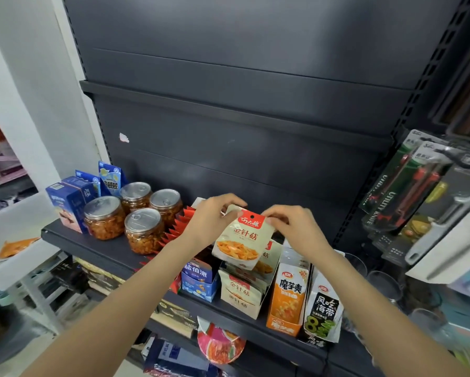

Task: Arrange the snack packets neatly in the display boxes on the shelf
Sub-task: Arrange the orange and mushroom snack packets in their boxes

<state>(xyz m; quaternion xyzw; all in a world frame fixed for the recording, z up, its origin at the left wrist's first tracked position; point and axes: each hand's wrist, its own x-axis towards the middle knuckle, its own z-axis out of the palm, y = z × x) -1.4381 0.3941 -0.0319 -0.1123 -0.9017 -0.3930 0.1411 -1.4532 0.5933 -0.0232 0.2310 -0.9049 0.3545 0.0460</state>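
On the dark shelf, blue cartons stand at 9 o'clock, four lidded jars just right of them. The left hand pinches the top left corner of a cream packet; the right hand pinches its top right corner. The packet hangs upright at centre, above a cream box of like packets. At 5 o'clock stand an orange box and a dark one. Knife packs hang at 3 o'clock.
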